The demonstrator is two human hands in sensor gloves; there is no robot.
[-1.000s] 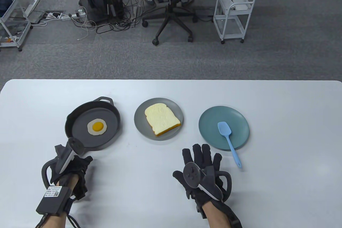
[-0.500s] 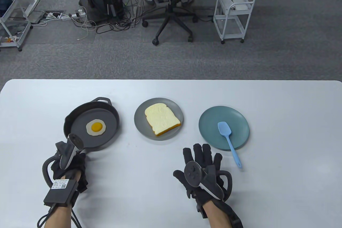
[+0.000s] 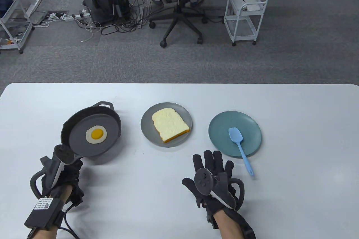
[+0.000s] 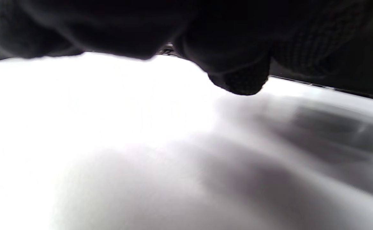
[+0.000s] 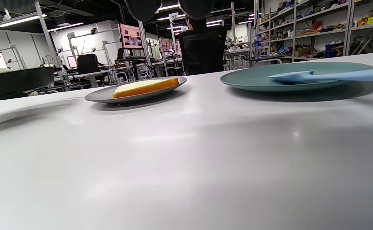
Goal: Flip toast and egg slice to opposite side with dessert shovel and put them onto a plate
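The left hand grips the handle of the skillet, which carries the egg slice left of the toast on its grey plate. Right of the toast, the dessert shovel lies untouched across the blue plate, so the task looks barely started. The right hand rests flat, fingers spread, on the surface just beside the shovel's handle, with bare room to reach and grip it.

Black knitted sensor gloves are worn on the left hand and right hand; dark-grey trackers are strapped behind the fingers.

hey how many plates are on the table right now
2: a grey plate at the table's middle holding the toast, and a teal plate to its right with the blue shovel. None seems hidden.
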